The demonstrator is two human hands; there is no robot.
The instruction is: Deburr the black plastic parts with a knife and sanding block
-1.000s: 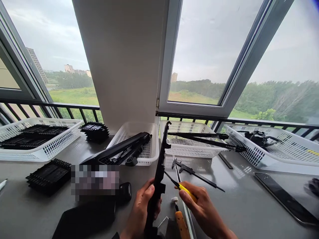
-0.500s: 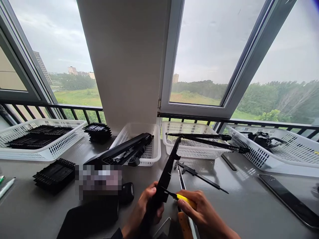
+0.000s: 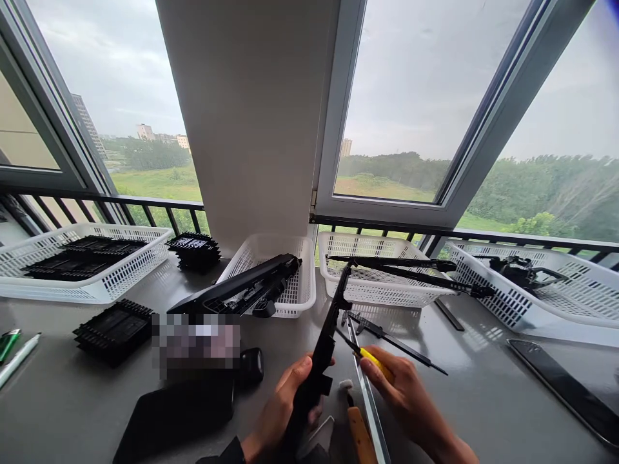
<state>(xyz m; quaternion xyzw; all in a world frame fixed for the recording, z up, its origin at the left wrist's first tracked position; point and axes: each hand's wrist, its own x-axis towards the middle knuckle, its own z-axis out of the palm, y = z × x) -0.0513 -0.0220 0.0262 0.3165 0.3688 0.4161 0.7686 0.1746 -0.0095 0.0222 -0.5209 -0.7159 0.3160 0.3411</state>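
My left hand [image 3: 286, 394] is closed around a long, narrow black plastic part [image 3: 325, 348] with notches and tabs along its edge, tilted with its far end up. In my right hand [image 3: 405, 386] is a slim tool with a yellow handle [image 3: 376, 362] and a thin dark shaft, likely a needle file. Its tip lies close to the part's right edge; whether they touch, I cannot tell. Below my hands are an orange-handled tool [image 3: 360, 433] and a long metal strip [image 3: 370, 403]. A caliper [image 3: 396, 341] lies beyond my right hand.
White baskets stand along the window: one with black panels [image 3: 91, 290], one under a large black housing [image 3: 232, 283], one under long black strips [image 3: 406, 299], one with a black assembly [image 3: 503, 316]. A phone [image 3: 565, 386] lies right; a black case [image 3: 178, 419], left.
The yellow-handled tool has moved up and away along the black part's edge, with my right hand shifting slightly right. My left hand keeps its hold. The whole view has shifted a little.
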